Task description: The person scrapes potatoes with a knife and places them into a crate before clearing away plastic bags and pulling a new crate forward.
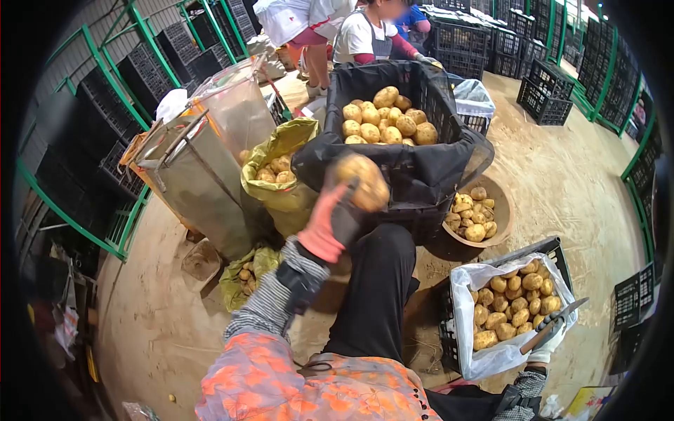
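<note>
A: Where's the potato (365, 185)?
B: In the left hand (333, 219), raised before the near side of the black-lined crate (401, 168), beside the yellow-green sack (298, 200).
A: Which way does it lie?
B: Aslant — its long axis runs from upper left to lower right in the view, though blur softens its outline.
A: And the fingers?
B: The left ones are bent around its lower left side; I can't tell where every fingertip sits.
A: The right hand (551, 345)?
B: Gloved, closed around the handle of a knife (572, 308) — the blade points up and to the right, away from the body. It's at the right edge of the white-lined crate (460, 303), which holds more potatoes (518, 302).
</note>
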Available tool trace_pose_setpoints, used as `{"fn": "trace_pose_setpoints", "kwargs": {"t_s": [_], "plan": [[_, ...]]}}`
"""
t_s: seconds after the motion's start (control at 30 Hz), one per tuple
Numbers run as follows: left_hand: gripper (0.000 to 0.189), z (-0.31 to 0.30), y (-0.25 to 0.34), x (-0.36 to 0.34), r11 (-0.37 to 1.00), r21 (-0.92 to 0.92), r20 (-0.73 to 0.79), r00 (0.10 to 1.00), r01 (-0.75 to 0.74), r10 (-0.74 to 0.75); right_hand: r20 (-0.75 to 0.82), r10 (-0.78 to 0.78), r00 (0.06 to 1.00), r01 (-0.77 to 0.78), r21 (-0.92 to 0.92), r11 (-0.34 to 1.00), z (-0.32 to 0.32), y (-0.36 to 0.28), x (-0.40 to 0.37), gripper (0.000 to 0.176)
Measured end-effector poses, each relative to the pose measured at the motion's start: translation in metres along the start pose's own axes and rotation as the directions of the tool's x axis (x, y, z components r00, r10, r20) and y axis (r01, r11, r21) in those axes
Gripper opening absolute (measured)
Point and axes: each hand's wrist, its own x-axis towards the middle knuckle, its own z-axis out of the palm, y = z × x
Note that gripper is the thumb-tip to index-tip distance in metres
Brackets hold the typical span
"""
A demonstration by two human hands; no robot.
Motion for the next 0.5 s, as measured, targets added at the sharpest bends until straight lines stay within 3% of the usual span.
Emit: {"fn": "trace_pose_setpoints", "kwargs": {"t_s": [0.07, 0.1, 0.13, 0.17, 0.2, 0.27, 0.33, 0.4, 0.43, 0.47, 0.5], "plan": [[0.056, -0.002, 0.045, 0.012, 0.854, 0.366, -0.092, 0.899, -0.37, 0.428, -0.05, 0.034, 0.998, -0.033, 0.008, 0.999, -0.006, 0.007, 0.005, 0.02], [0.068, -0.018, 0.064, 0.024, 0.738, 0.564, -0.197, 0.808, -0.37, 0.555, -0.056, 0.033, 0.998, -0.032, 0.01, 0.999, -0.014, 0.012, 0.01, 0.02], [0.076, -0.029, 0.078, 0.033, 0.667, 0.634, -0.214, 0.74, -0.391, 0.637, 0.007, -0.002, 1.0, 0.002, -0.023, 1.0, -0.022, 0.016, 0.012, 0.028], [0.079, -0.052, 0.093, 0.045, 0.696, 0.647, -0.34, 0.7, -0.311, 0.628, 0.015, -0.034, 0.999, 0.035, -0.041, 0.999, -0.019, 0.014, 0.006, 0.027], [0.06, -0.045, 0.102, 0.047, 0.661, 0.724, -0.446, 0.597, -0.198, 0.667, 0.02, -0.066, 0.998, 0.067, -0.058, 0.996, -0.013, 0.009, 0.001, 0.026], [0.051, -0.095, 0.121, 0.05, 0.598, 0.772, -0.236, 0.774, -0.218, 0.587, 0.031, -0.093, 0.995, 0.095, -0.061, 0.994, -0.006, -0.001, -0.01, 0.024], [0.041, -0.098, 0.111, 0.052, 0.653, 0.71, -0.16, 0.842, -0.265, 0.516, 0.019, -0.117, 0.993, 0.118, -0.062, 0.991, 0.008, -0.019, -0.027, 0.024], [0.037, -0.033, 0.073, 0.039, 0.667, 0.706, -0.097, 0.9, -0.239, 0.424, 0.005, 0.003, 1.0, -0.003, 0.017, 1.0, 0.01, -0.033, -0.028, 0.025], [0.036, 0.0, 0.051, 0.036, 0.513, 0.806, 0.003, 0.868, -0.296, 0.496, -0.145, -0.017, 0.989, 0.003, -0.096, 0.995, 0.033, -0.048, -0.043, 0.023], [0.035, 0.033, -0.008, 0.044, 0.398, 0.859, 0.126, 0.886, -0.323, 0.447, -0.157, -0.031, 0.987, 0.03, -0.011, 0.999, 0.004, -0.04, -0.042, 0.022], [0.036, 0.06, -0.036, 0.039, 0.467, 0.829, 0.164, 0.932, -0.308, 0.324, -0.214, 0.05, 0.975, -0.025, 0.119, 0.993, 0.003, -0.042, -0.042, 0.023]]}}
